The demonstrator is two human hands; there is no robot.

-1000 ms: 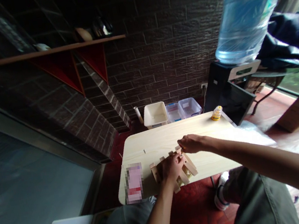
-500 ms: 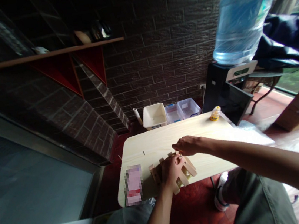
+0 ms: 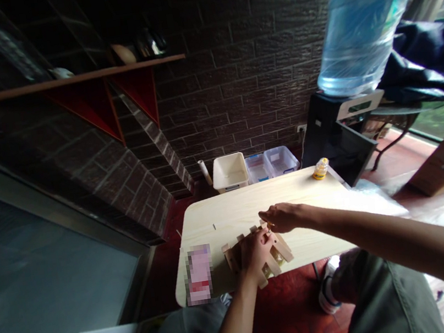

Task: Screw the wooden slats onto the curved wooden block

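Observation:
A small slatted wooden frame (image 3: pixel 282 244) rests near the front edge of the pale table, with something yellowish visible between its slats. My left hand (image 3: pixel 256 250) lies over the frame and grips it, fingers toward its upper right side. Closed just beyond those fingertips is my right hand (image 3: pixel 280 218), at the frame's upper right corner. A bit of orange-yellow shows beneath the right fist, touching or close to the frame; what it belongs to is too small to make out.
On the table (image 3: pixel 211 207) lie a blurred-out pink item (image 3: pixel 199 273), a small dark stick (image 3: pixel 214 226) and a clear bottle with yellow (image 3: pixel 321 169). Behind stand a cream bin (image 3: pixel 229 172) and clear boxes (image 3: pixel 280 161). A water dispenser (image 3: pixel 326 139) is at right.
My right hand has turned slightly at the wrist and shifted a little right. The left hand stays on the wooden frame.

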